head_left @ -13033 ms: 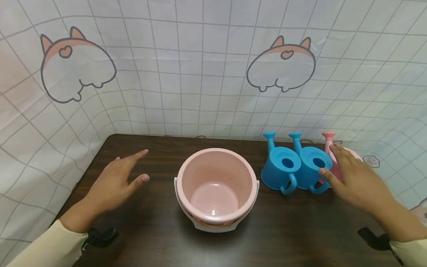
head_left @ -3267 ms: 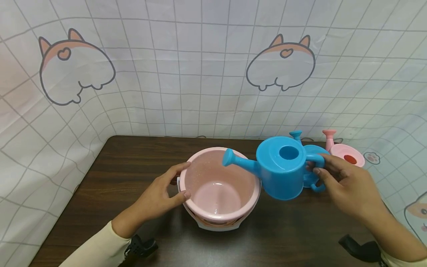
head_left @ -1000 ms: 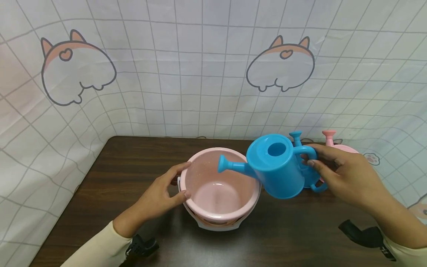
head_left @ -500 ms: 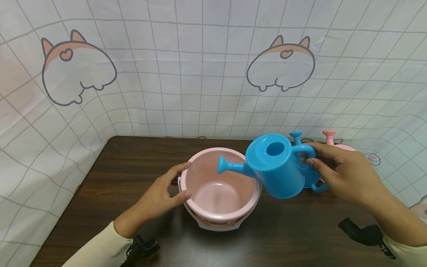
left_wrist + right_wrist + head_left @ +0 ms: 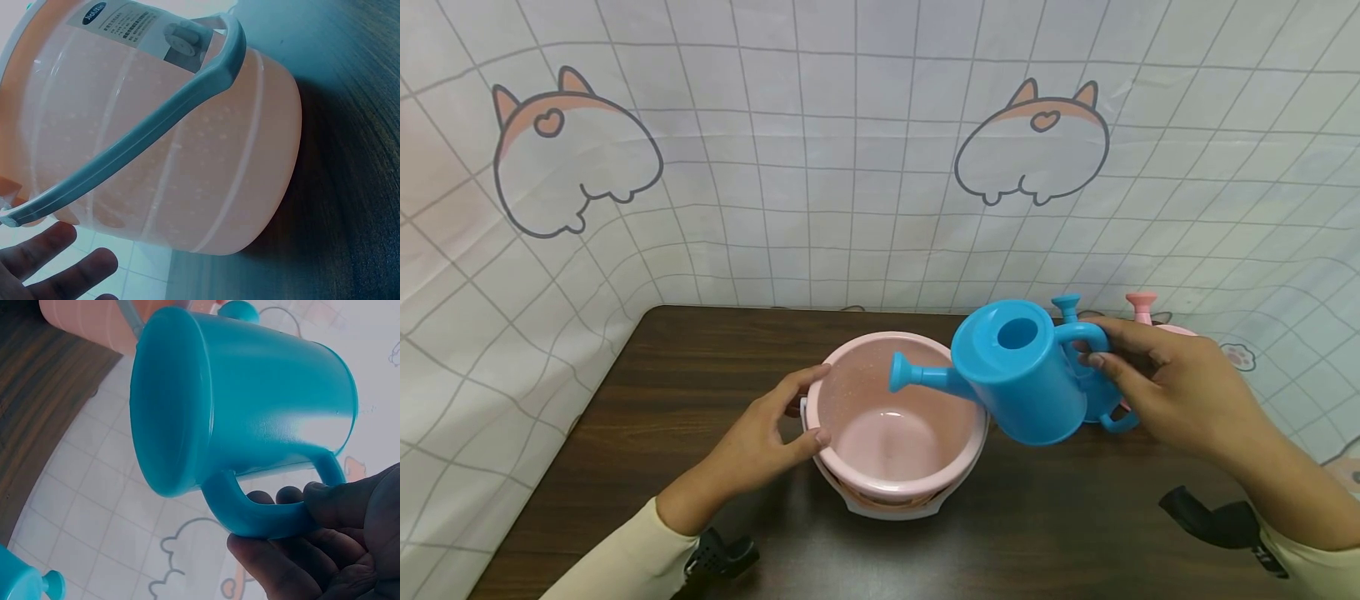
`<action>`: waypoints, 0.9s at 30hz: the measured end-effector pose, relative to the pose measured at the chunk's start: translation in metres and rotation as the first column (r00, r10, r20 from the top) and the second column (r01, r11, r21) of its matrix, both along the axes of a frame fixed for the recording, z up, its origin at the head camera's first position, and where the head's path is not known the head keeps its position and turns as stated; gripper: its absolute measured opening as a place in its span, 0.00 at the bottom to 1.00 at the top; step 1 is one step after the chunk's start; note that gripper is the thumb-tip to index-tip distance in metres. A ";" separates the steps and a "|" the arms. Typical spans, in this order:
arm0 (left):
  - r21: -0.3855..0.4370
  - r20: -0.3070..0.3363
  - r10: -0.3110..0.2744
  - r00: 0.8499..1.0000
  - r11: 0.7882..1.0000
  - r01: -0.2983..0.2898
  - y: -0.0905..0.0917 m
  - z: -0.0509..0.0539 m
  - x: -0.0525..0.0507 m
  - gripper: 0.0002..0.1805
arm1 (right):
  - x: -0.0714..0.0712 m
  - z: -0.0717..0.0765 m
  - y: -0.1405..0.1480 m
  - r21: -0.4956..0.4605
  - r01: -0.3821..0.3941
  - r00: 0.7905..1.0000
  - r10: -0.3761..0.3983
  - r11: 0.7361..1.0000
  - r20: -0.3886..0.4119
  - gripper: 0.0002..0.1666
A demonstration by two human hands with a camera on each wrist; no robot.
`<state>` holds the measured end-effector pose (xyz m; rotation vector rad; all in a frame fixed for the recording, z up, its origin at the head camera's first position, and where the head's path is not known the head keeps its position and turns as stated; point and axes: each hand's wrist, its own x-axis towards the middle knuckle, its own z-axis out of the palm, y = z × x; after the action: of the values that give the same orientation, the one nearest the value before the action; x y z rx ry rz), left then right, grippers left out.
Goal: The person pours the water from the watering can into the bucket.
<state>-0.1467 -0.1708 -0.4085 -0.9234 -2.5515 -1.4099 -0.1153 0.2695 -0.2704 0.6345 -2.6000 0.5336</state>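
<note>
My right hand (image 5: 1180, 387) grips the handle of a blue watering can (image 5: 1026, 392) and holds it above the table, tilted slightly left. Its spout reaches over the pink bucket (image 5: 891, 490); no stream shows at the rose. In the right wrist view, fingers and thumb wrap the handle of the blue can (image 5: 275, 406). My left hand (image 5: 758, 437) rests against the bucket's left rim, thumb and index finger spread on it. Other left fingers (image 5: 81, 275) hang loosely by the bucket (image 5: 206, 169) in the left wrist view. Droplets dot its inner wall.
Behind the raised can, a second blue watering can (image 5: 1097, 387) stands on the dark wooden table (image 5: 685, 375). A pink watering can (image 5: 1141, 307) is mostly hidden by my right hand. A gridded cloth (image 5: 880, 167) hangs along the back and sides.
Both hands were free at first. My left hand has come to the bucket's rim; my right has lifted the left blue watering can, then moved it leftward and tilted it. Lately almost still.
</note>
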 end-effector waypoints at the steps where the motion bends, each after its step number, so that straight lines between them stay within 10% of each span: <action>1: 0.001 -0.001 0.001 1.000 1.000 -0.001 0.000 0.000 0.000 0.39 | 0.000 0.000 0.000 -0.002 0.000 1.000 0.000 1.000 0.003 0.29; 27: -0.009 0.004 0.017 1.000 1.000 -0.016 0.001 0.001 0.001 0.40 | -0.002 0.004 -0.004 -0.023 -0.028 1.000 0.028 0.999 0.006 0.27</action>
<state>-0.1457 -0.1696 -0.4079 -0.8997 -2.5638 -1.3987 -0.1172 0.2660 -0.2661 0.6636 -2.5903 0.5738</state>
